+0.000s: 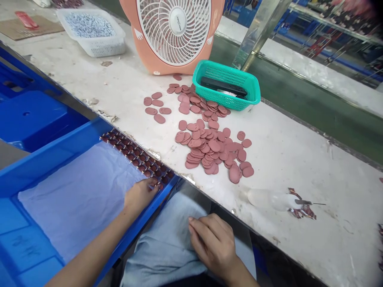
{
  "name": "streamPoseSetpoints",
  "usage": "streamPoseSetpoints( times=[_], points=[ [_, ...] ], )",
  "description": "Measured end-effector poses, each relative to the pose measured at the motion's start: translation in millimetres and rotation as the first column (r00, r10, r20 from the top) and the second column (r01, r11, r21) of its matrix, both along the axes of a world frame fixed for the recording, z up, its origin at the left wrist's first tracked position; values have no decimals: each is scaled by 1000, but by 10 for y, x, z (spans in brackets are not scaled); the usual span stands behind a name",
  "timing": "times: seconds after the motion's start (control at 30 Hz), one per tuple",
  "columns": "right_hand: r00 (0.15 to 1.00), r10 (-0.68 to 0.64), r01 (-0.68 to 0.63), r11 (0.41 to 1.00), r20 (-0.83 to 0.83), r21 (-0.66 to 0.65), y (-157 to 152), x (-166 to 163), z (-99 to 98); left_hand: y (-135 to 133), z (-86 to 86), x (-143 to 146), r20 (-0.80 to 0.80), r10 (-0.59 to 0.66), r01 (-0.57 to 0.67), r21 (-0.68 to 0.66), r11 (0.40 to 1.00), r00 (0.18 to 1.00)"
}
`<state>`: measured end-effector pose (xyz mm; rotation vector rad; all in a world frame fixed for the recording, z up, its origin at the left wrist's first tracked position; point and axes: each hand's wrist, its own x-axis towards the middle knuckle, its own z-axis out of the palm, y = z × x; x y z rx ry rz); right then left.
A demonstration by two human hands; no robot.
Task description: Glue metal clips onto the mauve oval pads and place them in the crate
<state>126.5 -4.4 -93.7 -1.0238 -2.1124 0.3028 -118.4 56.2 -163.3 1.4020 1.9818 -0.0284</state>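
Note:
My left hand (pixel 140 196) reaches into the blue tray (pixel 44 155) at its right edge. Its fingertips are closed around a small dark-red piece (pixel 154 184) at the near end of the rows. Several rows of similar dark-red pieces with pale tips (pixel 134 153) lie along that edge, on a pale blue sheet (pixel 86 195). Above my lap, my right hand (pixel 214 243) is closed, thumb against the curled fingers; whether anything small is between them is hidden. Flat reddish-brown oval pieces (pixel 214 145), some with small holes, lie heaped on the white table (pixel 287 159) beyond my hands.
A green basket (pixel 227 101) holding a black object stands behind the ovals, beside a pink fan (pixel 176 32). A white basket (pixel 104 48) of small bits sits far left. At right lies a clear bottle (pixel 269 199) with a thin needle tip. A blue stool (pixel 32 115) is left.

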Motion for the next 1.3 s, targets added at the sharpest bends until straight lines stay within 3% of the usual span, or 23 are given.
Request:
streamPoseSetpoints(
  times=[0.13,0.23,0.3,0.33,0.37,0.4,0.43,0.5,0.53,0.57,0.67,0.8,0.9,0.97,1.0,1.07,1.17,1.23,1.3],
  points=[
    [1000,1,-1,1000,2,21,-29,64,91,-13,27,-6,16,25,-26,41,999,1000],
    [999,-38,37,994,8,100,-128,258,209,-91,195,1,16,85,-86,162,983,996],
    [980,-195,200,962,-48,185,-194,436,271,-180,366,58,25,132,-133,300,945,991],
    [946,-301,321,918,-118,232,-211,524,291,-225,455,108,43,142,-147,392,908,989],
    [890,-405,449,855,-207,258,-214,605,304,-264,540,176,69,130,-147,501,853,989],
    [821,-493,561,791,-289,246,-200,675,311,-291,618,260,99,84,-128,639,759,992],
    [754,-563,642,740,-338,201,-172,733,317,-300,689,359,115,-8,-85,780,620,993],
    [677,-677,718,693,-288,60,-86,808,333,-254,813,593,51,-239,31,945,326,970],
    [672,-713,726,687,-199,-8,-36,827,346,-201,871,720,-10,-334,97,965,245,943],
    [683,-723,722,689,-103,-58,14,836,363,-134,927,845,-60,-396,160,961,225,916],
    [723,-689,689,716,42,-113,134,830,420,76,1082,1151,-126,-504,320,892,319,855],
    [763,-645,629,755,-36,-186,173,826,443,151,1146,1276,-80,-672,448,802,395,736],
    [778,-608,569,789,-162,-230,96,831,405,18,1056,1214,-48,-688,419,823,384,724],
    [769,-545,460,835,-336,-303,20,806,387,-116,1009,1182,10,-653,312,873,375,758],
    [744,-508,375,855,-433,-358,-15,781,390,-187,1009,1180,86,-622,219,891,398,778],
    [682,-467,210,862,-562,-461,-62,704,423,-323,1058,1203,367,-533,-20,837,547,762],
    [649,-443,-21,802,-618,-597,-71,558,513,-484,1188,1257,795,-274,-280,478,833,541],
    [628,-436,-154,742,-644,-652,-56,462,564,-554,1246,1275,899,-129,-316,278,907,418],
    [565,-459,-272,680,-685,-681,-47,375,588,-600,1261,1275,927,-83,-334,213,918,365]
  ],
)
